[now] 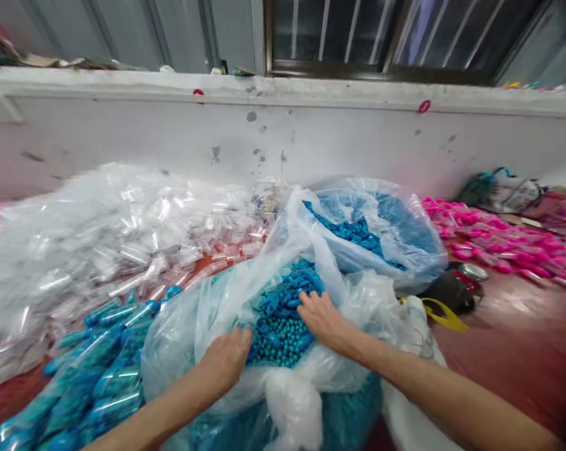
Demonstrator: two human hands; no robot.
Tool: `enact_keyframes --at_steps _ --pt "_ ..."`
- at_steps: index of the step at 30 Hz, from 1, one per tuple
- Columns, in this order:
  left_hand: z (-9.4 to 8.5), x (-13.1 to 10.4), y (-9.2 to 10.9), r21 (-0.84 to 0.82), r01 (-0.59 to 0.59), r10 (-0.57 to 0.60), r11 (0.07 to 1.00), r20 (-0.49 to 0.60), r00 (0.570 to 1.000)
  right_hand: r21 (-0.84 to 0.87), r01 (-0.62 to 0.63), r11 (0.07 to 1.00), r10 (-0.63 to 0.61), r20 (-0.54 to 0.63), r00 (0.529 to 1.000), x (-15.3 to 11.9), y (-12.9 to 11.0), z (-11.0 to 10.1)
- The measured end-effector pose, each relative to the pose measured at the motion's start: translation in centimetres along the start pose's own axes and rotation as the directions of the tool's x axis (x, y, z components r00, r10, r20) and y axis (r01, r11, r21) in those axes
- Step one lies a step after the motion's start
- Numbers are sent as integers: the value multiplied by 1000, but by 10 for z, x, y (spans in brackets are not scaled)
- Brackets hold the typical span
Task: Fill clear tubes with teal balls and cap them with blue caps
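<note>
A large clear plastic bag [170,351] stands in front of me with its mouth spread wide. Inside lie small round teal beads [280,341], with flat blue plastic pieces [289,288] heaped behind them. My left hand [229,357] is at the bag's left inner side, fingers curled in; what they hold, if anything, is hidden. Over the right part of the contents is my right hand [323,316], its bent fingers slightly apart at the blue pieces, with nothing visible in them.
Behind stands another clear bag [419,238] of blue pieces [353,232]. Clear plastic tubes [136,250] are piled at left, near filled blue-capped tubes [99,376]. Pink items [489,238] cover the floor [513,332] at right, near a yellow strap [445,315]. A white wall [170,138] closes the back.
</note>
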State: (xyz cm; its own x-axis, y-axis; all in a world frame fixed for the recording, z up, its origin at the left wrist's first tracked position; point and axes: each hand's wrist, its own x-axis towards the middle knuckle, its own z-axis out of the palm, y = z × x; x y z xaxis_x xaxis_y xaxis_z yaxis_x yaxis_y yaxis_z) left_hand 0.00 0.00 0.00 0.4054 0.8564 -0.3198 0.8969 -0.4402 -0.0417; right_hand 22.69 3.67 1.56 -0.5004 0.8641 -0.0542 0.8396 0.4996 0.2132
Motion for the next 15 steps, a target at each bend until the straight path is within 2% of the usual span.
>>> enact_keyframes --at_steps 4,7,10,12,15 --pt "0 24 9 -132 136 -137 982 -4 991 25 -41 999 41 -3 999 8 9 -10" --pt "-1 35 12 -228 178 -189 957 -26 982 120 52 991 -48 -30 998 8 -6 -5" --pt "-2 40 12 -328 175 -194 928 -25 981 236 101 967 -114 43 993 6 -26 5" --pt "-1 44 10 -422 162 -174 892 10 985 301 81 950 -112 88 990 6 -35 13" --pt "4 56 7 -574 183 -158 798 93 983 382 58 922 -100 92 991 10 -42 20"
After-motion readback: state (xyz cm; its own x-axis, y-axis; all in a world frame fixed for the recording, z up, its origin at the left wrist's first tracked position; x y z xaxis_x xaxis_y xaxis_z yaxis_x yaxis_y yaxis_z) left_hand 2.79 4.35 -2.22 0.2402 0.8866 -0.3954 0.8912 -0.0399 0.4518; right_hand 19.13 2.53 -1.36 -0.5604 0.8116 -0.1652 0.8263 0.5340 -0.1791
